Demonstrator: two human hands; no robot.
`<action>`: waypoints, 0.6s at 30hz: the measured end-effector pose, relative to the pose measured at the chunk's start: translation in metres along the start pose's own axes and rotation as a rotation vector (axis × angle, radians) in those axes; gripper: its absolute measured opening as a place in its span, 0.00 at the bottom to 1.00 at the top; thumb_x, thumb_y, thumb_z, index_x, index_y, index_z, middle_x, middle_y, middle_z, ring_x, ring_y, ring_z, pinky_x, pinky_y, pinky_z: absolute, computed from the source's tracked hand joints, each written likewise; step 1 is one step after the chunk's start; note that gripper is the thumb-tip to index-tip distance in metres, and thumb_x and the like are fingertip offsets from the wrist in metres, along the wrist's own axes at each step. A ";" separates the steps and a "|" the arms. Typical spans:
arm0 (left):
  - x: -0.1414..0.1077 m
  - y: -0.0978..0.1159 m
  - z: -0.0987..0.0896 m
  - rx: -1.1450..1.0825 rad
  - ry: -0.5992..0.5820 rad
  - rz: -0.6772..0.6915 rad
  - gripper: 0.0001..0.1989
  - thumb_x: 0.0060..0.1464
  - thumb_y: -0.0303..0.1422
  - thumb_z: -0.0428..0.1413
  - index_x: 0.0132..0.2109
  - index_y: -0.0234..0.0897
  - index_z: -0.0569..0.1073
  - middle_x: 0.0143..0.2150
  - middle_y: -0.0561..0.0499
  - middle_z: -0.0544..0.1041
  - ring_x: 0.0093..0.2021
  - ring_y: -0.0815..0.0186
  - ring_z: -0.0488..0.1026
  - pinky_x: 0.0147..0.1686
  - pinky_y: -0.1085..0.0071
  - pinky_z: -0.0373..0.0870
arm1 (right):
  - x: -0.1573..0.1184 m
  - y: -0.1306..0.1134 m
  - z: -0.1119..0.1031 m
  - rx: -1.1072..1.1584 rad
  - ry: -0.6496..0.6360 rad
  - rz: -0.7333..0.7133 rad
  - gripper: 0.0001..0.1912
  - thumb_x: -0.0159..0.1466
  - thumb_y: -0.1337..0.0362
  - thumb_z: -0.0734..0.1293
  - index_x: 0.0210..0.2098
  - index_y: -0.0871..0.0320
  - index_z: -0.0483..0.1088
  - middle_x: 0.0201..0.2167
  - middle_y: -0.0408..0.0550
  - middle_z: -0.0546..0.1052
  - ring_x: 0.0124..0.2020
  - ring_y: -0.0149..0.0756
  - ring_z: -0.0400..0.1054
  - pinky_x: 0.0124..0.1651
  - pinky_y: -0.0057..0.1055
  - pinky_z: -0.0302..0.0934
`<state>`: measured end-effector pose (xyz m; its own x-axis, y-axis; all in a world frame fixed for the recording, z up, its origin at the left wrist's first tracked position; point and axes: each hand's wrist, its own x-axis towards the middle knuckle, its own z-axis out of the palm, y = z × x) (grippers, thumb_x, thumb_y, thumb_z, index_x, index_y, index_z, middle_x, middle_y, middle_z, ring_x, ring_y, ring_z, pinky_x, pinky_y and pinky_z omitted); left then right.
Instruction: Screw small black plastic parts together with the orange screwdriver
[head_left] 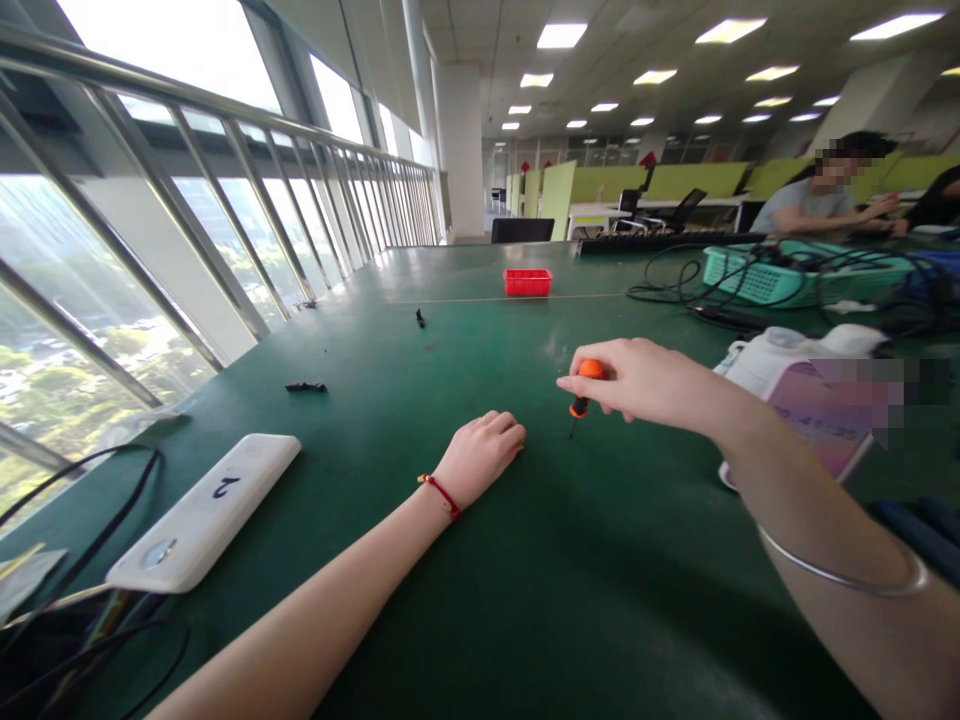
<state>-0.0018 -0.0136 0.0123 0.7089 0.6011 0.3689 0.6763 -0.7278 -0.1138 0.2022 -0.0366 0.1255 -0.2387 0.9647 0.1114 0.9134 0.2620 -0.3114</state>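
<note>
My right hand (637, 380) grips a small screwdriver (578, 407) with an orange and black handle. Its thin shaft points down at the green table (465, 345), and whether the tip touches the surface is hard to tell. To the left, my left hand (484, 455) rests on the table with its fingers curled; what they hold, if anything, is hidden. Farther back stands a red basket (527, 282). Two small black pieces lie on the left half of the table, one nearer (306, 387) and one farther off (420, 318).
A white power bank (206, 515) lies at the left by black cables (112, 490). White bottles (795, 390) stand beside my right forearm. Behind them is a teal basket (810, 275) with tangled cables. A person (810, 200) sits at the far right.
</note>
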 end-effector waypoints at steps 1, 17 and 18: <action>0.000 0.000 0.000 0.001 -0.005 -0.004 0.08 0.59 0.31 0.47 0.36 0.36 0.69 0.37 0.51 0.72 0.36 0.67 0.67 0.34 0.72 0.65 | 0.000 -0.003 0.000 -0.028 0.001 0.000 0.18 0.58 0.47 0.58 0.26 0.53 0.68 0.20 0.41 0.72 0.18 0.29 0.63 0.22 0.27 0.49; 0.001 0.004 0.001 0.057 0.070 0.039 0.09 0.59 0.28 0.47 0.32 0.35 0.69 0.35 0.50 0.74 0.38 0.65 0.68 0.42 0.67 0.63 | 0.002 -0.009 0.006 0.046 0.235 -0.082 0.09 0.58 0.55 0.60 0.29 0.53 0.66 0.21 0.40 0.70 0.20 0.28 0.59 0.24 0.26 0.49; 0.001 0.003 0.002 0.024 0.070 0.027 0.09 0.59 0.29 0.48 0.32 0.35 0.69 0.34 0.50 0.74 0.37 0.65 0.68 0.42 0.67 0.63 | 0.002 -0.010 0.008 0.062 0.237 -0.096 0.09 0.58 0.55 0.60 0.30 0.53 0.66 0.22 0.40 0.70 0.20 0.29 0.60 0.24 0.26 0.49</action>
<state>0.0011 -0.0143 0.0105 0.7118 0.5562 0.4289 0.6623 -0.7349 -0.1461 0.1903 -0.0371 0.1216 -0.2328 0.9040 0.3586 0.8668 0.3601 -0.3450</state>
